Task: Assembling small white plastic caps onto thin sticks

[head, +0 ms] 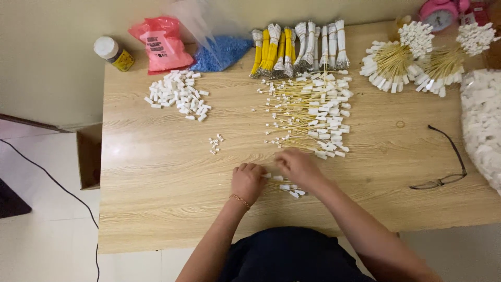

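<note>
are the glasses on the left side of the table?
No, the glasses lie folded open near the table's right edge, beyond the right hand.

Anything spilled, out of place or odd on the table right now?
Nothing spilled. Only the glasses lie near the front edge at the right, apart from the parts. A few white connectors sit loose, away from the main pile.

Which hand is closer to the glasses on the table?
The right hand. It sits nearer the table's middle, with the glasses off to its right. The left hand lies beyond the right hand, farther from the glasses.
</note>
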